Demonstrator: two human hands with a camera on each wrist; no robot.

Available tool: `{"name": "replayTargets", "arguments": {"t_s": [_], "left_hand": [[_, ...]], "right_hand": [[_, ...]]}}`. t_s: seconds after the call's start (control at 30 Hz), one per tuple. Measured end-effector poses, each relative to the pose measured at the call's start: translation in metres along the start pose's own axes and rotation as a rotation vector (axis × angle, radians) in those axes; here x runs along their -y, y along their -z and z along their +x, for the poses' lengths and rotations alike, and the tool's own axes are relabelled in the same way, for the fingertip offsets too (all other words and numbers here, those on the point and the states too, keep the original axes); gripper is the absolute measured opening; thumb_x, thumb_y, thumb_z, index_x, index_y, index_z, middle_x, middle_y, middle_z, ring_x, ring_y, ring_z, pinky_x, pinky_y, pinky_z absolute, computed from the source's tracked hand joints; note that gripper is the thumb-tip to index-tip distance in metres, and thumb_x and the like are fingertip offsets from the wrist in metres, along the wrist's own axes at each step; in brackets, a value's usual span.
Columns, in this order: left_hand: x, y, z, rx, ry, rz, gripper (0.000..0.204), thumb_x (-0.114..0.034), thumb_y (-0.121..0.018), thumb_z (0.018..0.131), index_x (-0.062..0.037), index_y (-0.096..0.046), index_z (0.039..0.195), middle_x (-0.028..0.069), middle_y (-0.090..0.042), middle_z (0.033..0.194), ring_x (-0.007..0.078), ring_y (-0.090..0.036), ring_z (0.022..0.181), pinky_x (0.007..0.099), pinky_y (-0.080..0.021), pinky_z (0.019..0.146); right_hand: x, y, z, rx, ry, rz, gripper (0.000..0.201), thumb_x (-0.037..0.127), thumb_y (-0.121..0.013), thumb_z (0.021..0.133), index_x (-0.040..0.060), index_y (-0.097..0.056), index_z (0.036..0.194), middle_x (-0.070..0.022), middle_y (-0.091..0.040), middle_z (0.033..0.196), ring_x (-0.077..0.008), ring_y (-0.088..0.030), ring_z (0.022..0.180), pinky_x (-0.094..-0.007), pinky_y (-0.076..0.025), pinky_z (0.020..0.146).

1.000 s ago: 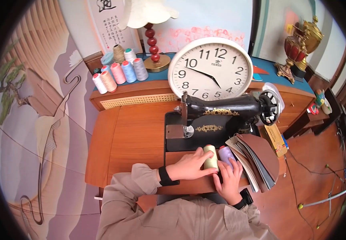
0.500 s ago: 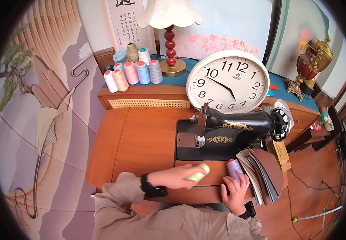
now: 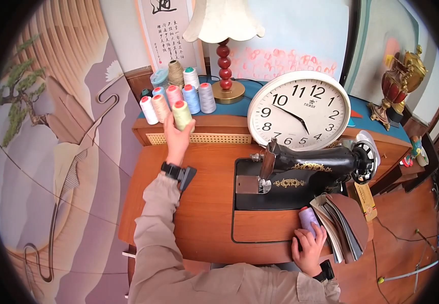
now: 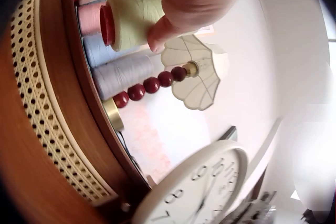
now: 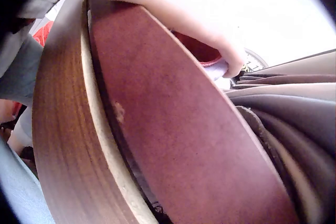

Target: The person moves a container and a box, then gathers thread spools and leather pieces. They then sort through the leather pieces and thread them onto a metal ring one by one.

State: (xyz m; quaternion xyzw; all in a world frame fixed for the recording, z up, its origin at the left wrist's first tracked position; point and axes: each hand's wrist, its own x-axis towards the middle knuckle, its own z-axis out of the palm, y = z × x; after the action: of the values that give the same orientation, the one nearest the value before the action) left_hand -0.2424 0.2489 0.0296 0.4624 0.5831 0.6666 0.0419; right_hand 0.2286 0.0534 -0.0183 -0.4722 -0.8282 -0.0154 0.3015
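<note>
My left hand (image 3: 178,139) grips a pale green thread spool (image 3: 183,116) at the front edge of the back shelf. In the left wrist view, the thumb and fingers hold the upper part of the green spool (image 4: 135,22), with its red base tilted towards the edge. Behind it stand several spools, among them a pink one (image 3: 174,94), a blue one (image 3: 191,99) and a grey one (image 3: 207,98). Near the table's front edge my right hand (image 3: 309,252) has its fingers curled at the lower end of a lavender spool (image 3: 308,217), mostly hidden in the right wrist view.
A black sewing machine (image 3: 315,164) stands on the wooden table (image 3: 199,202). Leather swatches (image 3: 348,223) fan out beside the lavender spool, with a yellow box (image 3: 365,200) behind. A wall clock (image 3: 300,109) leans at the shelf; a lamp (image 3: 224,63) stands between clock and spools.
My left hand has carried the green spool from beside the lavender one, across the table to the left and up to the shelf row. My right hand stays at the lavender spool.
</note>
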Motion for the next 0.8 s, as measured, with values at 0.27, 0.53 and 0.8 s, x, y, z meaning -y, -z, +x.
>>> {"name": "replayTargets", "arguments": {"t_s": [0.27,0.53,0.8], "left_hand": [[0.044,-0.015,0.033,-0.287,-0.193,0.419,0.069,-0.016,-0.087,0.073,0.0029,-0.053,0.129,0.0183,-0.053,0.12,0.0314,-0.058,0.108,0.0408,-0.046,0.094],[0.039,-0.015,0.017,-0.335,-0.159,0.654,0.053,-0.013,-0.083,0.074,0.0005,-0.049,0.112,0.0208,-0.051,0.109,0.0391,-0.049,0.108,0.0464,-0.04,0.094],[-0.119,-0.037,-0.166,0.661,-0.262,0.024,0.011,-0.011,-0.074,0.088,-0.0053,-0.065,0.091,0.0028,-0.062,0.069,0.0114,-0.058,0.058,0.027,-0.047,0.053]], "right_hand": [[-0.001,0.001,-0.001,0.0,-0.009,0.027,0.026,0.006,-0.068,0.076,0.007,-0.068,0.102,-0.0056,-0.066,0.107,-0.0364,-0.046,0.126,-0.0586,-0.028,0.109],[-0.006,0.002,-0.004,-0.048,0.003,0.06,0.028,0.011,-0.07,0.076,0.0071,-0.069,0.104,-0.0067,-0.063,0.113,-0.0363,-0.048,0.124,-0.0596,-0.031,0.107],[-0.014,0.002,-0.007,-0.103,-0.038,0.267,0.048,0.011,-0.075,0.076,0.0053,-0.061,0.121,-0.0167,-0.055,0.129,-0.0414,-0.052,0.122,-0.0477,-0.048,0.099]]}}
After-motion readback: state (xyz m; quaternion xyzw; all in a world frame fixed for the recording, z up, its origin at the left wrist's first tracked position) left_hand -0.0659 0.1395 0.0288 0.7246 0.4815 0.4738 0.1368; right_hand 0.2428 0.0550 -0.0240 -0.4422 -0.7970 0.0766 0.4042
